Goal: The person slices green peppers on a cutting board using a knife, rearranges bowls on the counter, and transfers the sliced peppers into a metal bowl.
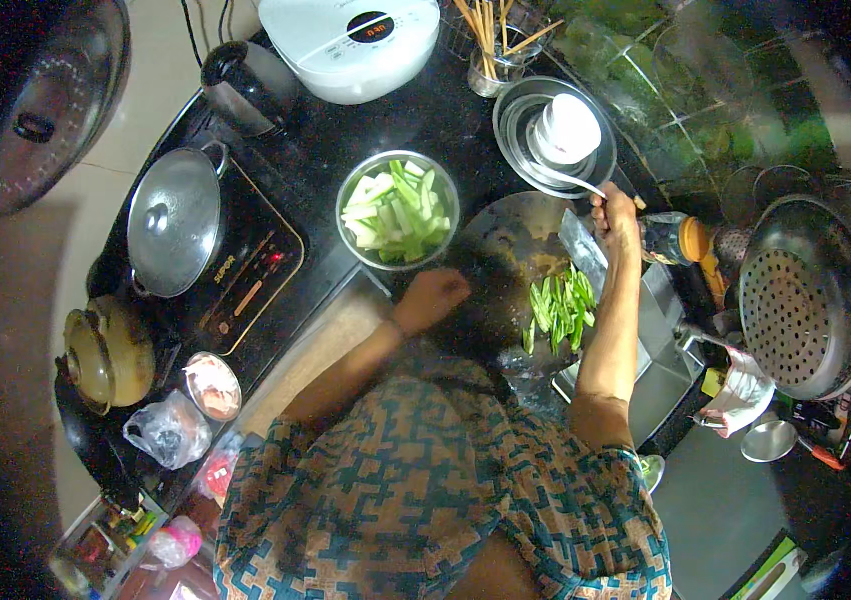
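Note:
My right hand [615, 214] grips the end of a white spoon-like handle [575, 180], which reaches over a metal basin [504, 127]. A glaring white bowl or cup [571, 129] stands in that basin. Below my right hand a cleaver's blade [583, 244] lies on a round chopping board [504, 217]. Sliced green peppers or similar green strips [562, 307] are heaped on the board. My left hand [433, 296], fingers curled with nothing visible in them, is just below a steel bowl [343, 232] of cut pale-green vegetable pieces [395, 210].
To the left, a lidded wok [174, 221] stands on an induction cooker [253, 292]. Near it are a lidded pot [110, 356], a bowl of pale meat [214, 385] and a plastic bag [168, 429]. A white cooker [354, 67], a chopstick holder [496, 71], a jar [669, 236] and a steel colander [808, 300] surround the worktop.

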Demonstrator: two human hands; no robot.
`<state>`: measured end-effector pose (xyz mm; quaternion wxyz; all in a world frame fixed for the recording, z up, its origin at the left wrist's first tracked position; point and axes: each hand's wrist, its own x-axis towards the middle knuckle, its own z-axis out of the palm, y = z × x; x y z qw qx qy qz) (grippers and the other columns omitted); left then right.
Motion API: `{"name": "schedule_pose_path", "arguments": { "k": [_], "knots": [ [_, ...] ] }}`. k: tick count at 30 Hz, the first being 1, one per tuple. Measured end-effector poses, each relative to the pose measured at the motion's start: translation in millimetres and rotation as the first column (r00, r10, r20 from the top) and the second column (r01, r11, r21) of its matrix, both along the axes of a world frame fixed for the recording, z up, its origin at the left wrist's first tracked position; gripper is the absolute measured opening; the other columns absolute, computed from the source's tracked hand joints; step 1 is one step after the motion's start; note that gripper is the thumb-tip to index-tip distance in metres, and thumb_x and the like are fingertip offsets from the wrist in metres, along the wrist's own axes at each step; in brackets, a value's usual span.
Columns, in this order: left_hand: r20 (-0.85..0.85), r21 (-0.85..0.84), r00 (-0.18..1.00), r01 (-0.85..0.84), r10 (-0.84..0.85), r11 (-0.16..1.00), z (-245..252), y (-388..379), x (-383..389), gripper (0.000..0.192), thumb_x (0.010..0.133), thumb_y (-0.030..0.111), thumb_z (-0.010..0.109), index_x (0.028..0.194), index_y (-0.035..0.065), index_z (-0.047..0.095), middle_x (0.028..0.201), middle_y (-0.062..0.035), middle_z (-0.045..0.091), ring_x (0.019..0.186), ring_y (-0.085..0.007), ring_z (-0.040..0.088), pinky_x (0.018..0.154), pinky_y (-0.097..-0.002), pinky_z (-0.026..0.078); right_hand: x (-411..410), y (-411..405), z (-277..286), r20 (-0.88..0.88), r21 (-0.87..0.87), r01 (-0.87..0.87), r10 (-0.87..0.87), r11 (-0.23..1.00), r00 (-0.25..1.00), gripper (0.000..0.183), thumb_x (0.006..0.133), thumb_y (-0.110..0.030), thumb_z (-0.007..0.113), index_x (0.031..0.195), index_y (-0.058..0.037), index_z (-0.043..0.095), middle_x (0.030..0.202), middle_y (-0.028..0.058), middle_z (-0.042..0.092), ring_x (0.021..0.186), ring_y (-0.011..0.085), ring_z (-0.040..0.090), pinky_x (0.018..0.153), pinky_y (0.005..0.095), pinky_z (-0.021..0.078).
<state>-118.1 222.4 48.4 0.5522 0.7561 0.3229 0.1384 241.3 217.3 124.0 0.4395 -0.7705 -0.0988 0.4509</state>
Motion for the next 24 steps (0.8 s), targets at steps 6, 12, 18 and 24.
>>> {"name": "schedule_pose_path", "arguments": {
  "k": [6, 12, 18, 24],
  "knots": [
    [-0.066, 0.01, 0.998, 0.02, -0.019, 1.0, -3.0, -0.5, -4.4, 0.028, 0.089, 0.03, 0.062, 0.095, 0.0031, 0.068, 0.088, -0.0163, 0.067, 0.083, -0.0332, 0.065, 0.076, -0.0422, 0.051, -12.9, 25.9, -25.5, 0.009, -0.07, 0.018, -0.017, 0.997, 1.0, 0.044, 0.094, -0.043, 0.043, 0.068, -0.0107, 0.058, 0.052, -0.0024, 0.05, 0.037, 0.0086, 0.038, 0.035, 0.0243, 0.0277],
    [0.002, 0.029, 0.999, -0.035, 0.035, 0.999, -14.6, -1.0, -1.5, 0.027, 0.084, 0.028, 0.067, 0.09, 0.0028, 0.068, 0.083, -0.0166, 0.066, 0.078, -0.0327, 0.065, 0.072, -0.0417, 0.05, 37.1, 26.9, -61.3, 0.655, -0.32, -0.382, 0.494, 0.867, 0.572, 0.052, 0.092, -0.04, 0.042, 0.071, 0.0017, 0.066, 0.056, 0.0106, 0.062, 0.047, 0.0192, 0.06, 0.044, 0.0332, 0.0466],
    [-0.029, 0.06, 0.999, -0.036, 0.038, 0.998, -11.6, 1.3, -6.1, 0.028, 0.084, 0.03, 0.067, 0.091, 0.0028, 0.069, 0.083, -0.0167, 0.067, 0.078, -0.0324, 0.064, 0.072, -0.0414, 0.05, 45.1, 52.6, -51.3, 0.466, -0.504, -0.377, 0.612, 0.777, 0.638, 0.041, 0.082, -0.03, 0.051, 0.067, 0.004, 0.067, 0.054, 0.0131, 0.062, 0.043, 0.0194, 0.059, 0.043, 0.0326, 0.045],
    [-0.008, 0.013, 0.999, -0.051, 0.051, 0.999, -14.5, 2.0, -5.7, 0.028, 0.084, 0.029, 0.067, 0.093, 0.0032, 0.069, 0.085, -0.0157, 0.067, 0.08, -0.0301, 0.065, 0.074, -0.0401, 0.051, 54.4, 78.3, -37.0, 0.296, -0.584, -0.407, 0.651, 0.703, 0.699, 0.033, 0.081, -0.034, 0.064, 0.078, -0.0009, 0.065, 0.052, 0.0041, 0.055, 0.039, 0.0129, 0.049, 0.037, 0.0265, 0.0393]
  ]
}}
